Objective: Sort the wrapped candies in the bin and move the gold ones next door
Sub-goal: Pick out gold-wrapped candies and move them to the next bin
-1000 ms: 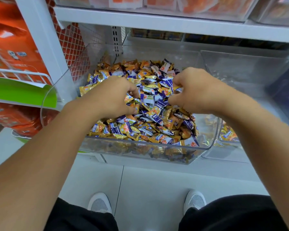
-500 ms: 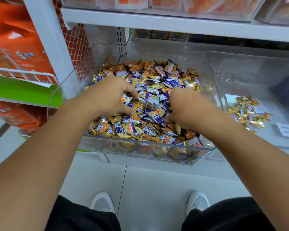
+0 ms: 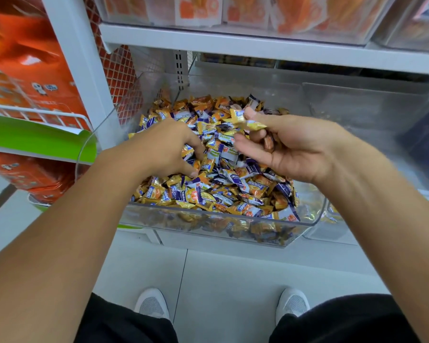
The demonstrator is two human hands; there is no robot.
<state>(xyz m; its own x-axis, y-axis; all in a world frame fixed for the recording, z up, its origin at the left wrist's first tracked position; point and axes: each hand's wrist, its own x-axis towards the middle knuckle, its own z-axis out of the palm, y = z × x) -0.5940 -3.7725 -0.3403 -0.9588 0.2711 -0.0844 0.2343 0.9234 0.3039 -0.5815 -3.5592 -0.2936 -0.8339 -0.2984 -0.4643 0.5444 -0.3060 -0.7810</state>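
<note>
A clear plastic bin (image 3: 218,231) on the low shelf is heaped with wrapped candies (image 3: 223,189), gold ones mixed with purple-and-white ones. My left hand (image 3: 159,149) lies palm down on the left of the heap, its fingers curled into the candies; whether it grips any is hidden. My right hand (image 3: 287,144) is raised over the right side of the heap, turned palm up, and holds a few gold candies (image 3: 248,122) between its curled fingers and thumb. The neighbouring clear bin (image 3: 372,100) stands to the right, mostly behind my right forearm.
A white shelf board (image 3: 258,49) hangs low above the bins. A white upright post (image 3: 79,70) and orange packages (image 3: 30,68) stand to the left, above a green tray (image 3: 35,139). My shoes (image 3: 151,304) are on the pale floor below.
My right hand has come up out of the heap, turned palm up, and now holds gold candies. My left hand stays dug into the left of the heap.
</note>
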